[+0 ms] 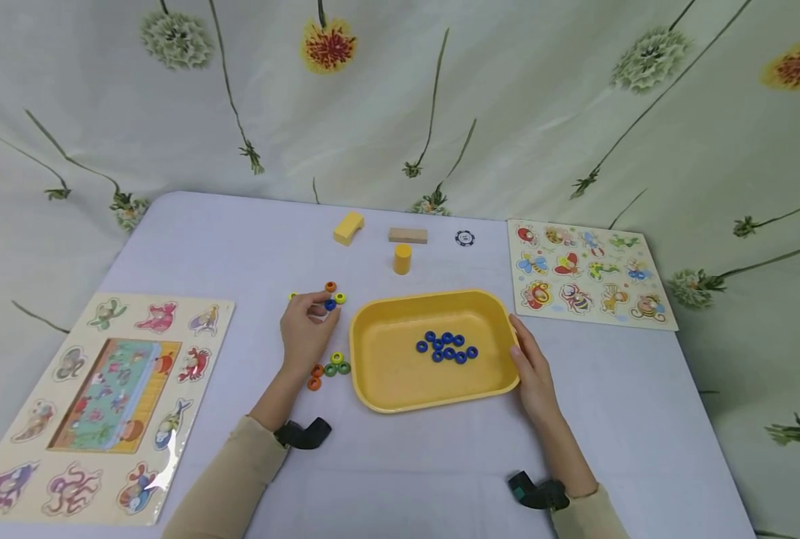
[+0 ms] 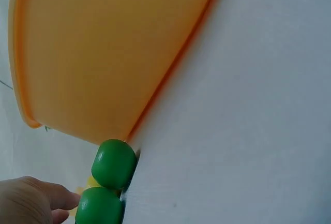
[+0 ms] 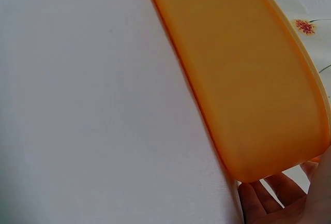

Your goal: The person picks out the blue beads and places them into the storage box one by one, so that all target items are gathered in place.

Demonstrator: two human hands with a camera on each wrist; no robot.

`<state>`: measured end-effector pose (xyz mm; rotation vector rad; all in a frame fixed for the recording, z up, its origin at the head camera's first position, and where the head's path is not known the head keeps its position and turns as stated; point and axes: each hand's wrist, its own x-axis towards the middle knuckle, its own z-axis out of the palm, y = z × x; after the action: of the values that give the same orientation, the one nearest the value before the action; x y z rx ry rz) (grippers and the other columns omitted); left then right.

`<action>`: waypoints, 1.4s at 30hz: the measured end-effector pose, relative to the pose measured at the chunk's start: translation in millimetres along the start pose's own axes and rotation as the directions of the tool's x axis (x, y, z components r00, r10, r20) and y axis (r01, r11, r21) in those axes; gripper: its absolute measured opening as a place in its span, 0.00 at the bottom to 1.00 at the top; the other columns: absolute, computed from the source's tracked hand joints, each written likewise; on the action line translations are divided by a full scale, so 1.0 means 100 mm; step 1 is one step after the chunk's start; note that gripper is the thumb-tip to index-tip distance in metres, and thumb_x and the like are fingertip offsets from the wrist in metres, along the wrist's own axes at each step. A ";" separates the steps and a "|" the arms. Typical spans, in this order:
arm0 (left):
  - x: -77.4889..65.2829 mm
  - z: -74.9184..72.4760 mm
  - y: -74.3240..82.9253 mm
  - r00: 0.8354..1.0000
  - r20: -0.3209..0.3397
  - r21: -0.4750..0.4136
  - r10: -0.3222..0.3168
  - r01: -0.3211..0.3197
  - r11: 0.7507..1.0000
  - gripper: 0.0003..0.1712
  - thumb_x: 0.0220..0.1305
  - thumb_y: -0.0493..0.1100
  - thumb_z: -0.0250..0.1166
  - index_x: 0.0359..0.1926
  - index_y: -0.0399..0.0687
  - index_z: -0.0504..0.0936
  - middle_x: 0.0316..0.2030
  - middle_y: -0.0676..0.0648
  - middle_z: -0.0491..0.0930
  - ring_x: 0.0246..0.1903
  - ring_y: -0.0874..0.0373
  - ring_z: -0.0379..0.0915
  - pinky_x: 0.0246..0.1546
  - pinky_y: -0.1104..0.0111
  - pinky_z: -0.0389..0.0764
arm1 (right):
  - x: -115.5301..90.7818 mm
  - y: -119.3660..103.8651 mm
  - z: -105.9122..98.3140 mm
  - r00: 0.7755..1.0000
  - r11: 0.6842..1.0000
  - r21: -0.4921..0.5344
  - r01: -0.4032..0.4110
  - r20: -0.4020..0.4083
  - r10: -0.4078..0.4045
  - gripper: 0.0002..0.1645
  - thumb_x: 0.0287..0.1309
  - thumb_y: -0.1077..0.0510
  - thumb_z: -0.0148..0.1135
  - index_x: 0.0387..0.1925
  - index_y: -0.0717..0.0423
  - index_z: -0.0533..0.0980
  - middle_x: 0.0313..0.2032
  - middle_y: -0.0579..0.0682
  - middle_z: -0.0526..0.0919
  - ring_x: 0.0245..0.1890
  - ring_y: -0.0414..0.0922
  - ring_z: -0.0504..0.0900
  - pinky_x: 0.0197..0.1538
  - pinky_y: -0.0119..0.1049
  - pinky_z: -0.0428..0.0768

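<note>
In the head view my left hand point(image 1: 303, 329) pinches a blue bead point(image 1: 330, 305) between thumb and fingertips, left of the yellow tray point(image 1: 380, 404). A yellow bead point(image 1: 340, 298) and an orange bead point(image 1: 330, 287) lie right by those fingertips. Several blue beads point(image 1: 448, 337) are grouped inside the tray. My right hand point(image 1: 533, 367) grips the tray's right end, thumb at the rim and fingers along the outer wall. The left wrist view has green beads point(image 2: 114, 164) in front of part of the left hand point(image 2: 31, 200), and the bead it pinches is hidden there.
Nearer the tray's left side lie green beads point(image 1: 330, 370), orange beads point(image 1: 314, 383) and a yellow bead point(image 1: 336, 358). Behind the tray stand a yellow cylinder point(image 1: 402, 259), a wooden block point(image 1: 407, 236), a yellow arch block point(image 1: 348, 227) and a chip point(image 1: 464, 238). Picture boards point(image 1: 198, 419) flank both sides.
</note>
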<state>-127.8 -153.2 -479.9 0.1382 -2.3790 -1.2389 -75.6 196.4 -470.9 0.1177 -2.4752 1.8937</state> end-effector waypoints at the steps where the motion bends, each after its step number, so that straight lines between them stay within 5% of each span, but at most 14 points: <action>1: 0.00 0.01 -0.02 1.000 0.003 0.025 -0.006 0.006 1.000 0.16 0.46 0.40 0.67 0.39 0.42 0.80 0.33 0.46 0.74 0.30 0.58 0.72 0.27 0.75 0.73 | 0.00 -0.01 0.00 1.000 1.000 0.001 -0.002 -0.001 0.002 0.26 0.65 0.59 0.40 0.64 0.40 0.57 0.64 0.43 0.59 0.64 0.43 0.57 0.57 0.17 0.58; 10: 0.00 0.07 -0.08 1.000 0.015 0.103 0.004 -0.005 0.995 0.16 0.46 0.41 0.66 0.39 0.42 0.80 0.30 0.46 0.73 0.27 0.57 0.71 0.28 0.69 0.72 | -0.03 -0.02 -0.03 1.000 1.000 0.003 -0.004 -0.007 0.004 0.26 0.65 0.60 0.39 0.64 0.41 0.57 0.64 0.43 0.59 0.64 0.42 0.57 0.57 0.17 0.58; 24: 0.01 0.06 -0.05 0.999 0.014 0.073 -0.035 0.034 0.997 0.12 0.48 0.36 0.65 0.38 0.43 0.80 0.31 0.47 0.76 0.28 0.60 0.71 0.27 0.73 0.70 | -0.03 -0.03 -0.04 1.000 1.000 0.013 0.010 -0.002 -0.010 0.26 0.65 0.57 0.40 0.64 0.40 0.57 0.64 0.43 0.59 0.64 0.44 0.57 0.57 0.17 0.58; 27: 0.02 0.00 0.06 1.000 0.019 0.034 -0.022 0.021 0.999 0.12 0.47 0.36 0.66 0.37 0.43 0.80 0.29 0.48 0.77 0.26 0.61 0.71 0.24 0.76 0.70 | -0.05 -0.15 -0.02 1.000 1.000 0.011 -0.002 -0.003 0.002 0.27 0.65 0.60 0.39 0.64 0.45 0.56 0.64 0.46 0.59 0.64 0.45 0.57 0.56 0.16 0.59; 31: 0.01 -0.08 0.42 0.993 0.091 -0.056 0.071 -0.066 0.996 0.13 0.46 0.35 0.66 0.37 0.41 0.80 0.30 0.47 0.78 0.27 0.61 0.73 0.25 0.78 0.72 | -0.07 -0.26 0.00 1.000 1.000 0.005 -0.004 -0.010 0.004 0.27 0.64 0.62 0.39 0.65 0.51 0.56 0.64 0.50 0.59 0.63 0.47 0.57 0.56 0.15 0.58; 33: -0.02 -0.08 0.62 0.976 0.171 -0.094 0.138 -0.123 0.988 0.13 0.47 0.35 0.66 0.38 0.41 0.80 0.31 0.48 0.77 0.28 0.61 0.73 0.26 0.77 0.75 | -0.06 -0.27 0.00 1.000 1.000 0.004 0.001 -0.010 -0.001 0.26 0.64 0.62 0.38 0.65 0.52 0.56 0.64 0.51 0.59 0.63 0.48 0.57 0.56 0.16 0.58; 36: -0.07 -0.01 0.83 0.922 0.323 -0.103 0.214 -0.190 0.976 0.11 0.47 0.35 0.66 0.36 0.43 0.80 0.30 0.50 0.76 0.27 0.63 0.71 0.26 0.74 0.76 | -0.06 -0.26 0.00 1.000 1.000 -0.002 0.015 -0.002 -0.015 0.27 0.64 0.62 0.38 0.65 0.52 0.55 0.64 0.51 0.58 0.64 0.49 0.57 0.56 0.16 0.58; 42: -0.11 0.26 0.97 0.764 0.629 -0.014 0.145 -0.175 0.984 0.08 0.45 0.36 0.67 0.30 0.48 0.81 0.24 0.54 0.75 0.23 0.65 0.69 0.25 0.76 0.73 | -0.06 -0.26 0.03 1.000 1.000 0.000 -0.002 -0.007 0.002 0.27 0.64 0.62 0.38 0.65 0.51 0.55 0.64 0.50 0.58 0.64 0.48 0.57 0.56 0.16 0.58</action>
<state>-118.3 -73.2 -419.1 -0.5503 -2.8972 -1.2876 -67.6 187.5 -447.3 0.1075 -2.4721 1.8911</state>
